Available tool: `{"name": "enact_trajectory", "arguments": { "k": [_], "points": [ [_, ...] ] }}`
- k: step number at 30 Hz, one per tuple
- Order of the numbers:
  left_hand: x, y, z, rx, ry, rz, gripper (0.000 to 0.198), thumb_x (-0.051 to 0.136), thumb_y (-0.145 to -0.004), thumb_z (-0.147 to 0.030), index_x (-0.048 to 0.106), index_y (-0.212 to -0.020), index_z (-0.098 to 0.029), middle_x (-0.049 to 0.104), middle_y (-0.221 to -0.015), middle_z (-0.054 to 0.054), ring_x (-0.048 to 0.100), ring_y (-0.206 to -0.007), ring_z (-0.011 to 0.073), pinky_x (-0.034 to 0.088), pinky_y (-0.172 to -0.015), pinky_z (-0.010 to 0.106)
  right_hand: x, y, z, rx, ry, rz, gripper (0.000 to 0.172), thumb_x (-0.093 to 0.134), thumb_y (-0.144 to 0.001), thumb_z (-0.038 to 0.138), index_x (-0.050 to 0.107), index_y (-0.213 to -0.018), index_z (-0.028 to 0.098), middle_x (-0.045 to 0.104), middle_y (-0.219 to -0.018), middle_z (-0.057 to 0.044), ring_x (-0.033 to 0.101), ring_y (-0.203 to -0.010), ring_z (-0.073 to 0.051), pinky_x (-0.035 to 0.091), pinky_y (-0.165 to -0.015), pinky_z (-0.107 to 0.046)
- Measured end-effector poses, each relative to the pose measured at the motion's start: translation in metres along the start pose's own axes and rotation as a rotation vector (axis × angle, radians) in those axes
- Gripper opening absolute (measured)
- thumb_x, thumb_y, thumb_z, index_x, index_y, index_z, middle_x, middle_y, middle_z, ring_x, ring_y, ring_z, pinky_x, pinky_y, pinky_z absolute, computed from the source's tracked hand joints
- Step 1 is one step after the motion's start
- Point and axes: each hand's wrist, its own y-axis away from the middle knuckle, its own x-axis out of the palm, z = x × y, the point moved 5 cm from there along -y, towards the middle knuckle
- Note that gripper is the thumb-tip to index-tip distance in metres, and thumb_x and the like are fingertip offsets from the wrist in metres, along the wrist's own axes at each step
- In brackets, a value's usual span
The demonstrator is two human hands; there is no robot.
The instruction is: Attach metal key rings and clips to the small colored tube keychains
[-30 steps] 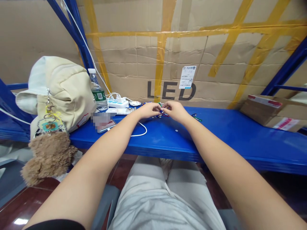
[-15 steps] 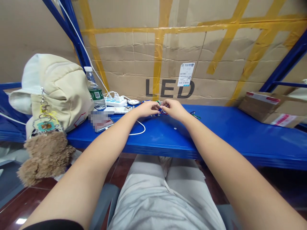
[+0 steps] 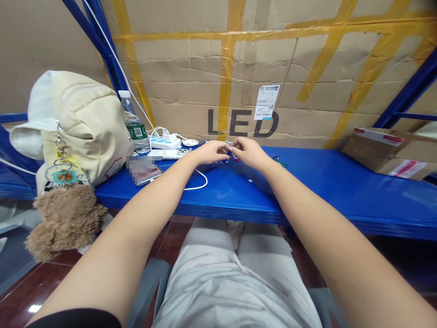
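Observation:
Over the far part of the blue tabletop [image 3: 232,191], my left hand [image 3: 210,152] and my right hand [image 3: 251,152] meet, fingertips almost touching. Both are closed in a pinch around a small blue piece [image 3: 230,155], mostly hidden by the fingers and too small to name. Beneath and behind the fingers lie several small shiny pieces in blue, red and green, partly covered by my hands. Just right of my right wrist is a small green and dark loop-shaped piece [image 3: 280,163].
Left of my hands are a white phone [image 3: 169,154], another phone [image 3: 148,176], a power strip [image 3: 165,143], a white cable [image 3: 205,179] and a water bottle [image 3: 135,130]. A cream bag [image 3: 85,123] stands far left. A cardboard box [image 3: 385,150] sits at right; large taped cardboard [image 3: 184,86] rises behind.
The view has shifted slightly. Both hands stay together at the same spot, with fingers slightly repositioned and more of the blue piece showing between them.

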Motion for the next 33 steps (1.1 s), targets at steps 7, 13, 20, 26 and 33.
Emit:
{"name": "enact_trajectory", "arguments": {
  "k": [7,13,20,26,33],
  "points": [
    [0.0006,-0.0007,-0.0013,0.025,0.004,0.000,0.024,0.061,-0.080,-0.025,0.063,-0.101,-0.014,0.071,-0.101,0.007,0.066,-0.092,0.0187,0.050,-0.084,0.032,0.0000,0.0010,0.0016,0.015,-0.006,0.020,0.017,0.057,-0.085,0.033,0.059,-0.085,0.016,0.062,-0.071,-0.002,0.051,-0.064,-0.014,0.036,-0.058,-0.026],
    [0.0013,-0.0007,-0.0042,0.041,0.000,0.008,0.019,0.060,-0.081,-0.025,0.063,-0.097,-0.015,0.071,-0.099,0.006,0.065,-0.091,0.0170,0.050,-0.083,0.030,-0.0020,0.0028,0.0045,0.001,-0.002,0.026,0.015,0.058,-0.085,0.032,0.059,-0.085,0.017,0.062,-0.071,-0.003,0.051,-0.065,-0.014,0.035,-0.057,-0.026],
    [0.0022,-0.0003,-0.0053,0.024,0.003,0.026,0.017,0.059,-0.080,-0.022,0.062,-0.095,-0.015,0.071,-0.094,0.004,0.065,-0.085,0.0167,0.049,-0.083,0.030,-0.0018,0.0033,0.0054,0.017,0.024,0.049,0.014,0.057,-0.085,0.030,0.059,-0.085,0.016,0.063,-0.074,-0.004,0.052,-0.068,-0.015,0.035,-0.059,-0.026],
    [0.0034,-0.0003,-0.0059,0.029,0.010,0.037,0.017,0.059,-0.080,-0.024,0.061,-0.093,-0.014,0.071,-0.092,0.007,0.065,-0.084,0.0188,0.049,-0.079,0.031,0.0001,0.0020,0.0019,0.041,0.030,0.055,0.011,0.059,-0.082,0.027,0.058,-0.086,0.017,0.062,-0.073,-0.003,0.052,-0.067,-0.015,0.034,-0.058,-0.026],
    [0.0053,-0.0013,-0.0071,0.044,0.013,0.066,0.019,0.058,-0.080,-0.024,0.061,-0.093,-0.012,0.071,-0.092,0.009,0.066,-0.084,0.0214,0.050,-0.078,0.033,0.0005,0.0041,0.0036,0.040,0.056,0.085,0.009,0.058,-0.083,0.025,0.056,-0.085,0.016,0.062,-0.074,-0.003,0.051,-0.065,-0.014,0.034,-0.057,-0.026]
  ]
}}
